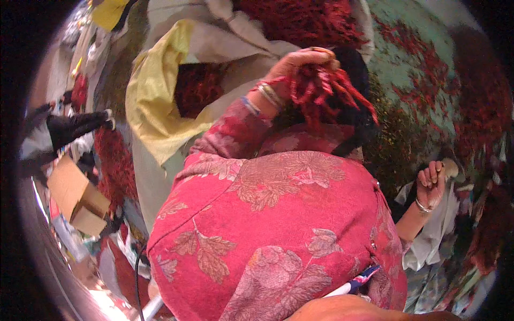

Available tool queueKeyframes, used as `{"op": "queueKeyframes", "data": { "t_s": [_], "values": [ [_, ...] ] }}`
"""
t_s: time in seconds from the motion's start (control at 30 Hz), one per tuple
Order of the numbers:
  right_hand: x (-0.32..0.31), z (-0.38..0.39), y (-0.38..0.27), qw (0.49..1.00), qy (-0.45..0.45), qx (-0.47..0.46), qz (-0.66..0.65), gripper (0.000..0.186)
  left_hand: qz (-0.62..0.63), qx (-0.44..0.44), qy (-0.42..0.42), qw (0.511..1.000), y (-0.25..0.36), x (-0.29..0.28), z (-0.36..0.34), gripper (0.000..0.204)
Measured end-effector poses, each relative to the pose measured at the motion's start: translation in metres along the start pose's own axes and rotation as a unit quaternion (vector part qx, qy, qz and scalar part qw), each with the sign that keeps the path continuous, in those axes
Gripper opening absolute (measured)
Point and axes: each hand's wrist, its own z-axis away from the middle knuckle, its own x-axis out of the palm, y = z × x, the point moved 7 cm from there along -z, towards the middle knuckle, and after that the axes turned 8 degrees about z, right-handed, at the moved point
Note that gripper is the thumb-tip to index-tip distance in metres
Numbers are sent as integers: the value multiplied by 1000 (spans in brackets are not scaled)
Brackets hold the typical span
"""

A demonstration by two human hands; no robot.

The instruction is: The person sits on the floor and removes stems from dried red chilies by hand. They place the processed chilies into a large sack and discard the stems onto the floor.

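Gripping dried red chillies [321,101] right of the yellow sack [150,109], the left hand [305,61] curls tight; the right hand [431,184] half-curls, contents unclear. Sorting, seemingly; next probably calls for loosening fingers.

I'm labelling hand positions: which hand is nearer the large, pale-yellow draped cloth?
Left. The left hand, gripping slender red chillies, is right of the pale-yellow cloth; the right hand is much farther right and lower in view.
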Motion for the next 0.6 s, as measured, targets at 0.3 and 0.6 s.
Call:
{"op": "queueKeyframes", "data": {
  "t_s": [0.3,0.6],
  "values": [
    [-14,-33,17,995,-18,101,5,11,-1,113,25,993,105,-191,123,27],
    [-32,-28,22,994,46,100,17,13,-328,308,433,781,162,-332,181,24]
  ]
}}
